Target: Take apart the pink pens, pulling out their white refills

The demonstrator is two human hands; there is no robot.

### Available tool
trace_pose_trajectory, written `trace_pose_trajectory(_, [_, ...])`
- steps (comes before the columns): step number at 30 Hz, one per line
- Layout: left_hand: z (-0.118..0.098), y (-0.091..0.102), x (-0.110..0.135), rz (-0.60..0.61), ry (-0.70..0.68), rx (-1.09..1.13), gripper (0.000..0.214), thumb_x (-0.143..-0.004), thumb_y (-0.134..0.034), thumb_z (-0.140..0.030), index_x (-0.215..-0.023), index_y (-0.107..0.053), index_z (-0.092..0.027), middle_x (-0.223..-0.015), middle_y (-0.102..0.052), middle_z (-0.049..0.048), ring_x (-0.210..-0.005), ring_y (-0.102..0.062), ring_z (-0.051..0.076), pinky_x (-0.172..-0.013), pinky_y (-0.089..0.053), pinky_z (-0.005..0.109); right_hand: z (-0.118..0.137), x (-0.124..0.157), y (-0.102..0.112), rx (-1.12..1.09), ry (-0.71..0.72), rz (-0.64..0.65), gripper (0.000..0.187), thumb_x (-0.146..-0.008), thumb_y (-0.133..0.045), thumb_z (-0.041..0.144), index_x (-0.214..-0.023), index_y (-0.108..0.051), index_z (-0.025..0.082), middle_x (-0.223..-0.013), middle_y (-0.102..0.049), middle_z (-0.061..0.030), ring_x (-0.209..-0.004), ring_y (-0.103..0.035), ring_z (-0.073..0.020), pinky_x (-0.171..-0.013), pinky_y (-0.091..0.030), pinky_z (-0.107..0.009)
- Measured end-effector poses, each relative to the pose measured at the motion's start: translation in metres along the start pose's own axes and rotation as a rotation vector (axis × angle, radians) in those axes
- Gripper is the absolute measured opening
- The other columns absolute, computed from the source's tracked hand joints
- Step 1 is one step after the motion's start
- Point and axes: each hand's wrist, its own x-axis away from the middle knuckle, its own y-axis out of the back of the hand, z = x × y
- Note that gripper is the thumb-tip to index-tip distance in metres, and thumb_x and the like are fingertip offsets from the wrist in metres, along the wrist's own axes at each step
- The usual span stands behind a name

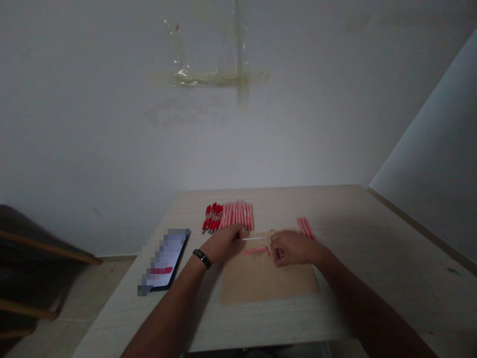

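Observation:
Between my two hands lies a thin white stick (255,238), much like a pen refill. Its left end is pinched in the fingers of my left hand (226,242), which wears a black wristband. Close to the stick's right end, my right hand (292,247) is closed with curled fingers; what they hold, if anything, is hidden. Just below the stick, a pink pen barrel (255,251) rests on a brown paper sheet (268,286). A small red piece (268,252) is by the barrel's right end, near my right fingers.
Behind my left hand, several pink pen barrels (238,214) lie in a row beside several red pen parts (212,219) with grey ends. More pink barrels (305,227) lie beyond my right hand. A phone (166,261) is on the table's left side. The wall (276,149) stands behind.

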Motion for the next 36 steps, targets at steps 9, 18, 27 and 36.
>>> trace_pose_trajectory(9, [0.002,-0.003,-0.001,-0.042,-0.123,0.003,0.022,-0.085,-0.048,-0.013,-0.094,-0.068,-0.019,-0.096,-0.066,0.0052,-0.087,-0.059,0.017,-0.075,-0.041,0.024,0.011,-0.001,-0.013,0.167,-0.234,0.081,0.010,-0.067,-0.069,0.020,-0.076,-0.073,0.022,-0.073,-0.070,-0.0016,-0.063,-0.059,-0.0175,-0.058,-0.030,-0.026])
trace_pose_trajectory(18, [0.000,-0.003,0.000,0.008,-0.032,-0.084,0.011,-0.086,-0.053,-0.024,-0.085,-0.061,-0.018,-0.087,-0.066,0.0045,-0.074,-0.057,0.016,-0.060,-0.034,0.024,-0.002,0.001,0.004,0.050,-0.213,-0.163,0.003,-0.075,-0.062,0.017,-0.078,-0.060,0.018,-0.075,-0.064,-0.0009,-0.067,-0.055,-0.0142,-0.058,-0.028,-0.023])
trace_pose_trajectory(27, [-0.004,-0.002,0.001,0.032,-0.034,-0.077,0.007,-0.083,-0.054,-0.023,-0.084,-0.058,-0.017,-0.085,-0.066,0.0037,-0.072,-0.056,0.015,-0.059,-0.031,0.023,-0.029,-0.002,-0.003,-0.212,-0.121,-0.370,0.016,-0.081,-0.060,0.010,-0.095,-0.062,0.018,-0.085,-0.064,-0.0015,-0.075,-0.058,-0.0144,-0.067,-0.041,-0.023])
trace_pose_trajectory(36, [-0.007,-0.002,0.001,0.033,-0.040,-0.090,0.007,-0.085,-0.054,-0.023,-0.085,-0.059,-0.017,-0.086,-0.067,0.0040,-0.072,-0.057,0.015,-0.060,-0.032,0.024,-0.019,-0.006,0.001,-0.171,-0.038,-0.423,0.005,-0.087,-0.062,0.015,-0.087,-0.066,0.018,-0.085,-0.063,-0.0016,-0.078,-0.058,-0.0139,-0.070,-0.042,-0.024])
